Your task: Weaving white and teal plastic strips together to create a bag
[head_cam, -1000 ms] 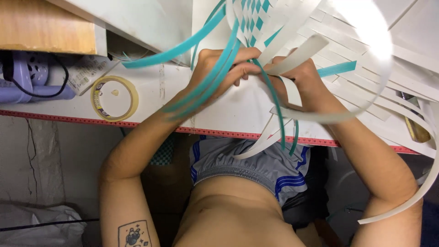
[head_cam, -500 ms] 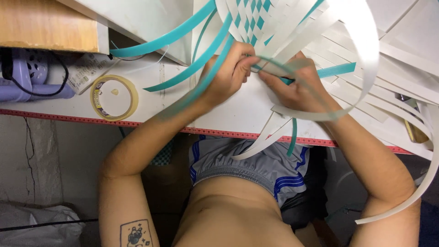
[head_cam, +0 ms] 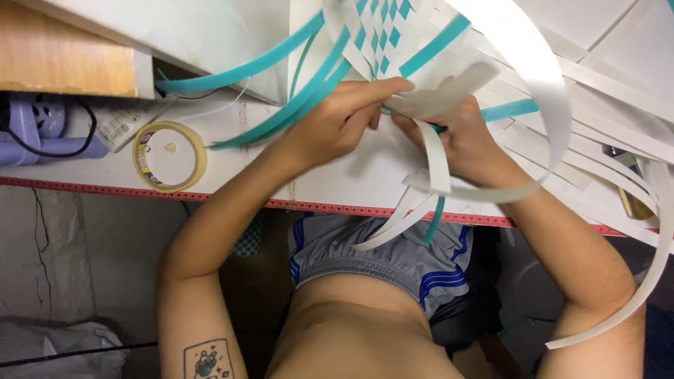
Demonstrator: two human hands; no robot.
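White strip (head_cam: 439, 158) now pinched in both hands: left grip (head_cam: 337, 126) has closed in beside right grip (head_cam: 460, 137), below the weave (head_cam: 386, 31); teal strips (head_cam: 295, 98) swung lower.

Partly woven mat (head_cam: 393, 31) of white and teal plastic strips lay flat at the surface's far edge, checkered in the middle, loose strip ends (head_cam: 281, 60) curling outward and over the near edge.

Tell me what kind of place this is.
Likely a home craft bench: a white worktable with a tape roll, where both hands weave white and teal strips.
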